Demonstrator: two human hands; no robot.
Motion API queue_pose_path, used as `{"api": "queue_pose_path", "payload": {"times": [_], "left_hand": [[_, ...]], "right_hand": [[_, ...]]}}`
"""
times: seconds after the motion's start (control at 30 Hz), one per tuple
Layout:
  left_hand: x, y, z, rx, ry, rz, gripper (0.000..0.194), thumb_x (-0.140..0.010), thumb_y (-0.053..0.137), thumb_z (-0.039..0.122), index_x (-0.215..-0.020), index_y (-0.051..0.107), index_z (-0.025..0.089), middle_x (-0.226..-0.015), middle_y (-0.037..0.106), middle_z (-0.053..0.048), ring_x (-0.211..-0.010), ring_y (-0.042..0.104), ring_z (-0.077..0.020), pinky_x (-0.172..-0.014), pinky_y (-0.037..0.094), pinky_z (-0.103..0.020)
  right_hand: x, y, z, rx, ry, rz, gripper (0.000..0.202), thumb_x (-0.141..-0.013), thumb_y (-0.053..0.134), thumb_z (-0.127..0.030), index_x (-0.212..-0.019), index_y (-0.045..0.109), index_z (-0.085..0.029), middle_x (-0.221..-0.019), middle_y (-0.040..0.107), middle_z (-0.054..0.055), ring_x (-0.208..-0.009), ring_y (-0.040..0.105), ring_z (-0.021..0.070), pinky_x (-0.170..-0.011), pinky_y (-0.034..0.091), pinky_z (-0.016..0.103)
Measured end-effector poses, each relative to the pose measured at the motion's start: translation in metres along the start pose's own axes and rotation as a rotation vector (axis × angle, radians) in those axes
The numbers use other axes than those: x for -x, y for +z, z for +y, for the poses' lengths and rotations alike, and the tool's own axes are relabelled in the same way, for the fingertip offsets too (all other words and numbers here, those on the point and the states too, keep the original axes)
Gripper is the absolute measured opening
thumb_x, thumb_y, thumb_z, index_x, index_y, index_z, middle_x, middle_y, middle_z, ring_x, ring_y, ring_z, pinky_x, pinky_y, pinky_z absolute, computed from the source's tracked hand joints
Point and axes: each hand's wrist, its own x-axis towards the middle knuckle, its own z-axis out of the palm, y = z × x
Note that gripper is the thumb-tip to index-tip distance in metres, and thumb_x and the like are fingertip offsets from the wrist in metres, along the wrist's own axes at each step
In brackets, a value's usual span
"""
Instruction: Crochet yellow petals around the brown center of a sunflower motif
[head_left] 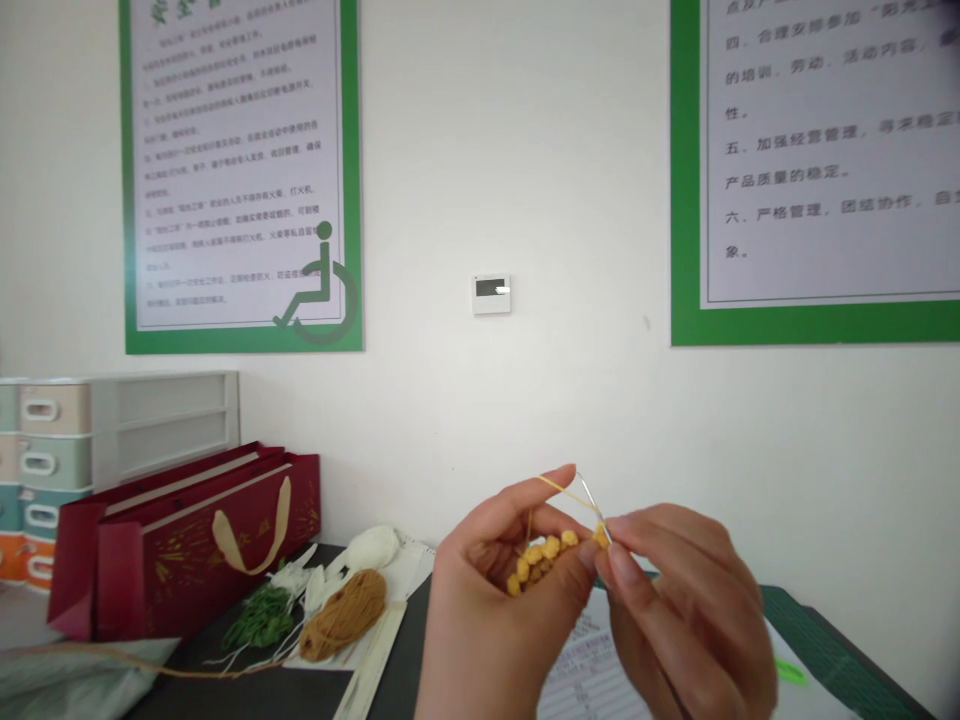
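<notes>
Left hand (499, 590) pinches a yellow crochet piece (541, 560), held mid-air above the table (300, 690). Right hand (675, 590) grips the hook (592, 505), yarn (559, 487) looped over. Piece looks light, soft, floppy; best pinched near the working stitch.

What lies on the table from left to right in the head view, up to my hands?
Drawer unit → red gift bags → green leaf bundle → brown yarn skein → left hand holding yellow crochet piece → right hand with crochet hook.

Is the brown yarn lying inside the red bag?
No, the brown yarn lies on the table, outside the red bag.
</notes>
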Motion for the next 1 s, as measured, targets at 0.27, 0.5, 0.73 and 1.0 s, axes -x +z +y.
{"api": "queue_pose_path", "payload": {"times": [0.27, 0.5, 0.73, 1.0], "left_hand": [[-0.005, -0.01, 0.006, 0.121, -0.205, -0.172, 0.041, -0.063, 0.096, 0.018, -0.101, 0.084, 0.018, -0.081, 0.076, -0.006, -0.074, 0.07, -0.0166, -0.075, 0.055, -0.028], [-0.003, -0.011, 0.009, -0.001, -0.123, -0.169, 0.033, -0.064, 0.096, 0.02, -0.095, 0.085, 0.019, -0.078, 0.07, -0.002, -0.065, 0.06, -0.0091, -0.061, 0.046, -0.019], [-0.008, -0.014, 0.005, -0.025, -0.119, -0.151, 0.026, -0.063, 0.094, 0.017, -0.087, 0.084, 0.018, -0.075, 0.069, -0.001, -0.063, 0.059, -0.0081, -0.058, 0.042, -0.018], [-0.009, -0.013, 0.003, -0.036, -0.139, -0.165, 0.019, -0.064, 0.092, 0.012, -0.081, 0.085, 0.019, -0.076, 0.071, -0.003, -0.064, 0.06, -0.0098, -0.058, 0.044, -0.02]], "right_hand": [[-0.005, 0.025, -0.012, -0.704, 0.572, 0.094, 0.006, -0.099, 0.062, -0.028, -0.098, 0.067, -0.029, -0.093, 0.072, 0.003, -0.094, 0.069, 0.0226, -0.08, 0.057, 0.041], [-0.01, 0.016, -0.006, -0.854, 0.813, 0.053, 0.013, -0.098, 0.064, -0.041, -0.093, 0.063, -0.029, -0.084, 0.074, -0.001, -0.082, 0.069, 0.0186, -0.083, 0.054, 0.037], [-0.015, 0.003, 0.003, -0.85, 0.737, -0.092, 0.012, -0.1, 0.06, -0.04, -0.096, 0.062, -0.029, -0.083, 0.075, -0.002, -0.08, 0.069, 0.0164, -0.08, 0.052, 0.032], [-0.02, -0.019, 0.021, -0.756, 0.513, -0.295, 0.01, -0.106, 0.051, -0.035, -0.105, 0.06, -0.03, -0.088, 0.077, 0.001, -0.083, 0.07, 0.018, -0.078, 0.053, 0.035]]}}
